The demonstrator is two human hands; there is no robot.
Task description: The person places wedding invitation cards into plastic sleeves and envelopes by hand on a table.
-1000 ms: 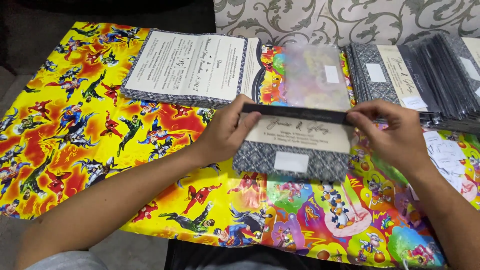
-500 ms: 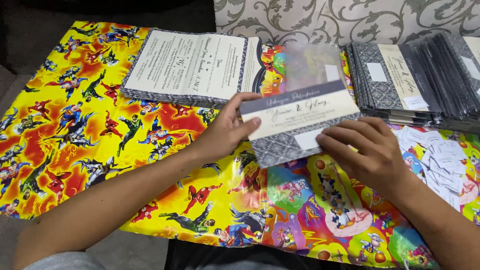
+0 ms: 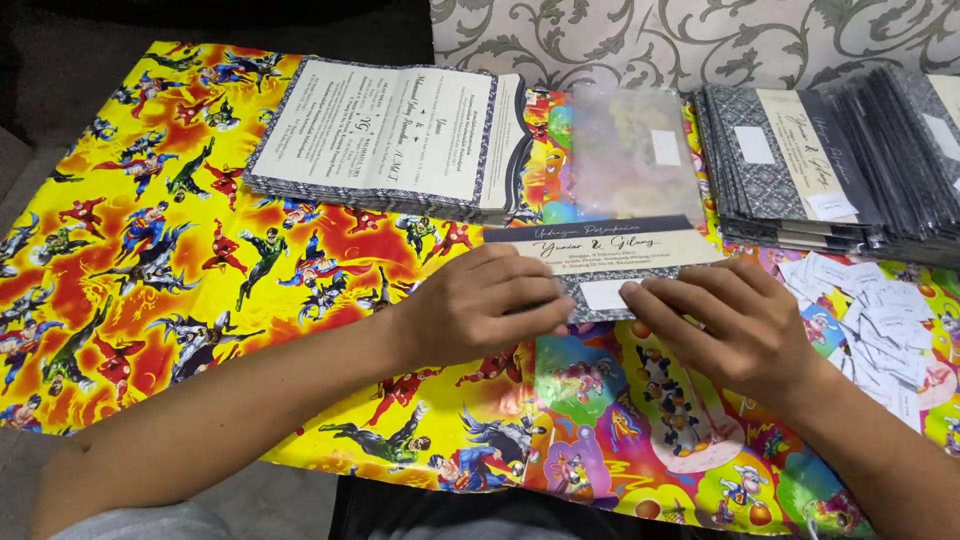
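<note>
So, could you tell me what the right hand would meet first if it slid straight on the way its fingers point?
The right hand points left across the folded card; it would probably first meet the fingertips of the left hand, which also lies on that card.

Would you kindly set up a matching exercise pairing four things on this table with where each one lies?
Things:
1. folded card
2. stack of open cards
3. clear sleeves
4. small white labels

Places:
A. far left of the table, on the yellow wrapping paper
B. loose at the right, just below the fanned-out row of finished cards
C. flat under the left hand and right hand
D. just behind the folded card, between the two stacks

Pairs: 1-C, 2-A, 3-D, 4-B
</note>
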